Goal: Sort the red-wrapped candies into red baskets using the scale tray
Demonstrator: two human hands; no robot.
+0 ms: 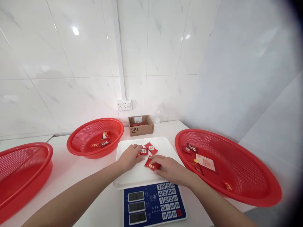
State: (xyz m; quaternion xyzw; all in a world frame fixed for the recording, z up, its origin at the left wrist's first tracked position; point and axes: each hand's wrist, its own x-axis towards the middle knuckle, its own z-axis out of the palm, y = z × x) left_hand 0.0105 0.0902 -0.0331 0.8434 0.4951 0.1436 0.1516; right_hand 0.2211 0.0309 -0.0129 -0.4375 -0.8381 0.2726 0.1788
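Observation:
Several small red wrapped candy packets lie on the white tray (129, 178) of a digital scale. My left hand (130, 156) is closed at the left of the group, its fingertips on a red packet (139, 154) that they partly cover. Beside them lies a red packet with a white label (143, 151). Under the fingers of my right hand (169, 168) is a larger red packet with gold print (151, 164), gripped at its right end. Farther back, another red packet with a round white mark (151, 147) lies untouched.
Red baskets stand at far left (46, 164), back left (94, 154) and right (260, 198); the latter two hold a few packets. A cardboard box (142, 129) and a clear plastic bottle (157, 117) stand behind the tray. The scale's keypad panel (153, 205) faces me.

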